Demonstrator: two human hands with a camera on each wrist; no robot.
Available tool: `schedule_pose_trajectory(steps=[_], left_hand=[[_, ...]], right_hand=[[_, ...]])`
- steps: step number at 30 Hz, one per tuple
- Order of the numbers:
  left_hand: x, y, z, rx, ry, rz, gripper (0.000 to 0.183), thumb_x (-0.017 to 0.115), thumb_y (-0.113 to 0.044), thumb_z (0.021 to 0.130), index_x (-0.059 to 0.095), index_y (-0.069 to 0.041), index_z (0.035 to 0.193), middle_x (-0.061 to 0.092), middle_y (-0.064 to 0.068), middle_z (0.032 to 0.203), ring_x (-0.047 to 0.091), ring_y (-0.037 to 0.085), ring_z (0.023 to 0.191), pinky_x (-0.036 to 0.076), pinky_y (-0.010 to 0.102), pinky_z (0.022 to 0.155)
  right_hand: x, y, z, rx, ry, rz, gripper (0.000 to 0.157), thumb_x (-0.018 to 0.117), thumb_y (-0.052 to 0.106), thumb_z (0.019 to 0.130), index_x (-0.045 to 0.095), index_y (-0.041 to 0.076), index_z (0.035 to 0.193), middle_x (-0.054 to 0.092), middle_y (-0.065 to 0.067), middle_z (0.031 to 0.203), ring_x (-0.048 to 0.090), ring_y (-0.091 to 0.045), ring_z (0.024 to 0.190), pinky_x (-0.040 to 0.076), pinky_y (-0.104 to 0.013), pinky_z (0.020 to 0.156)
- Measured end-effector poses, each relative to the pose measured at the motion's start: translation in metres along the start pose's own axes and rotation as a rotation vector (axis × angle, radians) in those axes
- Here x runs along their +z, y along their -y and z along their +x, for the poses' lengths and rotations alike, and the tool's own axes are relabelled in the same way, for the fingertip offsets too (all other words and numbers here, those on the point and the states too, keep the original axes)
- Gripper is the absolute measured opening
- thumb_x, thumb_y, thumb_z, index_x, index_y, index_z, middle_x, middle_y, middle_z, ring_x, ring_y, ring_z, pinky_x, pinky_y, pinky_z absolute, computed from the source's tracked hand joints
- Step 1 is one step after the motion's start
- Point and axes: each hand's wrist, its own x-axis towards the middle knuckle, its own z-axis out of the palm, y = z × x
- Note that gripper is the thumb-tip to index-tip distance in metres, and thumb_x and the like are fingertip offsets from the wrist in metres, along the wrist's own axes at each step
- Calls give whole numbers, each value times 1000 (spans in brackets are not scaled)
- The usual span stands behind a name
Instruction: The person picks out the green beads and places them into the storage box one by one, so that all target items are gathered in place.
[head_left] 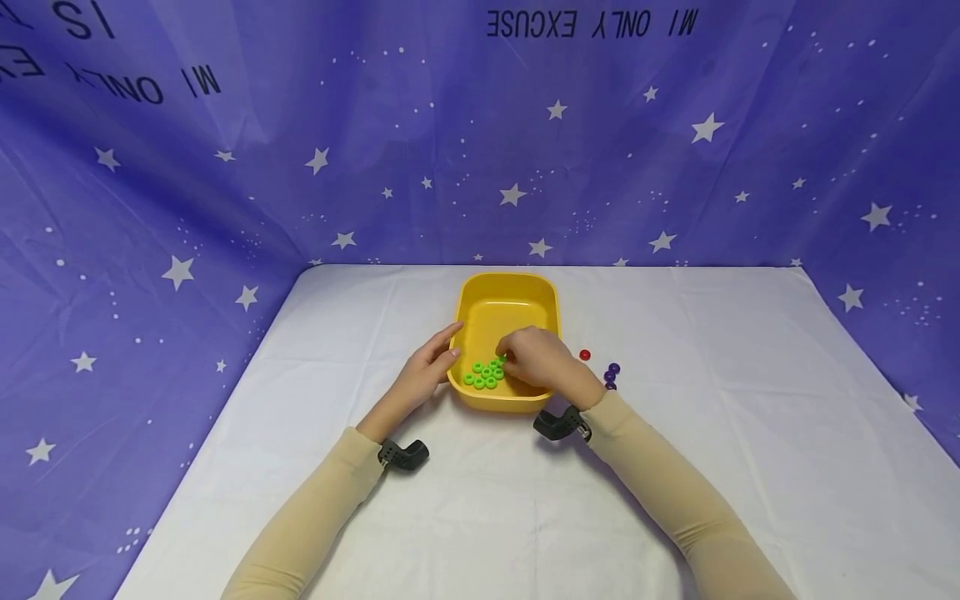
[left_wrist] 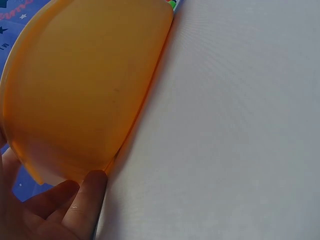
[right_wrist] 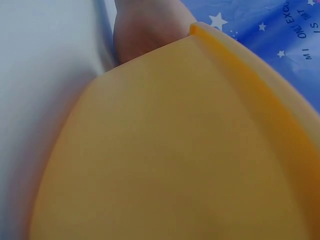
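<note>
A yellow tub [head_left: 510, 403] stands on the white cloth, with several green ring-shaped beads [head_left: 486, 373] loose in its near left part. My left hand [head_left: 422, 371] holds the tub's left side, thumb at the rim; in the left wrist view its bent fingers [left_wrist: 92, 200] meet the outer wall. My right hand [head_left: 536, 357] reaches inside over the right rim, fingers curled, thumb and index finger around a green bead beside the others. The tub's wall [right_wrist: 150, 145] hides those fingertips in the right wrist view.
Right of the tub lie a red bead [head_left: 585, 355] and several purple beads [head_left: 611, 377], close by my right wrist. A dark wrist mount [head_left: 405, 455] sits on each sleeve. Behind the table hangs a purple star-print curtain [head_left: 480, 150].
</note>
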Motion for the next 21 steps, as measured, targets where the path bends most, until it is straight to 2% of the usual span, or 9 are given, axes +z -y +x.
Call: schedule_pose_trajectory(steps=[6,14,21], left_hand=[[0,0,0,-6,-2,8,53,46,-28,109,34,-27,160,37,19,163,50,37,141,61,41,98],[0,0,1,-7,-9,-1,52,46,-28,109,35,-29,160,40,18,161,52,36,139,61,41,98],[0,2,2,-2,-8,8,52,46,-29,109,35,-29,160,39,18,162,52,37,140,61,42,98]], right_hand=[[2,0,0,8,11,-63,10,71,9,89,79,12,94,72,-1,84,55,-16,70,51,-30,65],[1,2,0,-16,32,-40,16,71,6,88,80,11,100,78,-2,95,66,-16,78,60,-32,75],[1,1,-1,-20,31,-37,16,70,6,87,80,12,98,77,-1,92,64,-15,75,59,-31,73]])
